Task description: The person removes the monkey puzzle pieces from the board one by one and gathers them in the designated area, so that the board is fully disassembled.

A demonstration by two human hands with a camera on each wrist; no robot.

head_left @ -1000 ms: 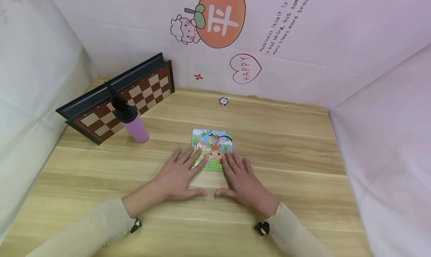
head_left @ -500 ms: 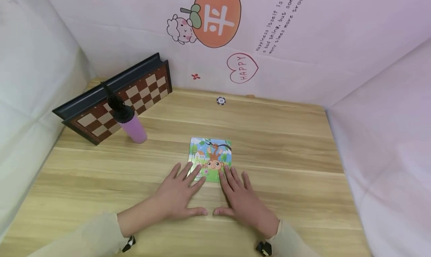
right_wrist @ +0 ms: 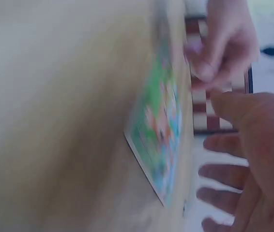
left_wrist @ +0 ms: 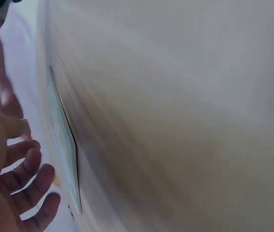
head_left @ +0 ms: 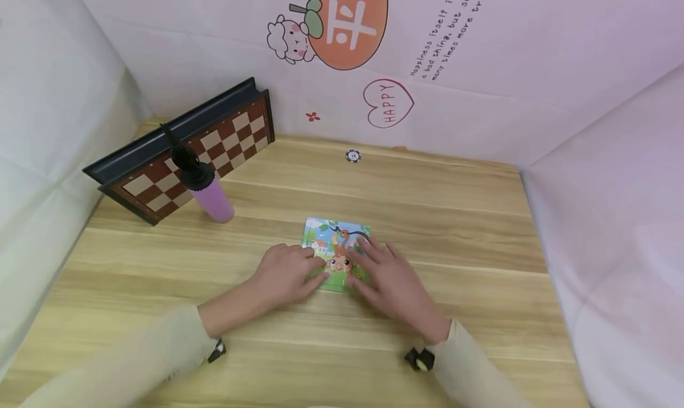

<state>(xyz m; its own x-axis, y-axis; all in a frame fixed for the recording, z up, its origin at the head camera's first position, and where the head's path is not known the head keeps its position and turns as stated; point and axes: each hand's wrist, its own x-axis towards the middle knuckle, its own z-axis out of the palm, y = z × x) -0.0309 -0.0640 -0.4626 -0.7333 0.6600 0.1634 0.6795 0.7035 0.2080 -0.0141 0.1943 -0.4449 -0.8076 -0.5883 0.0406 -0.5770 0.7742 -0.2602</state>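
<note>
A small square jigsaw puzzle [head_left: 338, 264] with a monkey hanging from a branch lies flat on the wooden table, its pieces joined. My left hand [head_left: 285, 274] hovers at its left side, fingers loosely bent and holding nothing. Over the right edge hovers my right hand [head_left: 392, 283], its fingers spread and slightly bent. In the left wrist view, a gap shows between the left hand's fingers [left_wrist: 30, 186] and the puzzle [left_wrist: 65, 145]. The right wrist view is blurred; there the right hand's fingers [right_wrist: 221, 175] are apart from the puzzle [right_wrist: 159, 130].
A folded chessboard case [head_left: 198, 152] stands on its edge at the back left. Before it is a purple hand pump [head_left: 212, 201] with a black top. A poker chip [head_left: 353, 156] lies near the back edge. White cloth walls [head_left: 454, 111] enclose the table [head_left: 454, 218].
Both flat hands slid the puzzle towards me. Since then they have lifted off it, the left fingers bending and the right hand shifting over the puzzle's right side.
</note>
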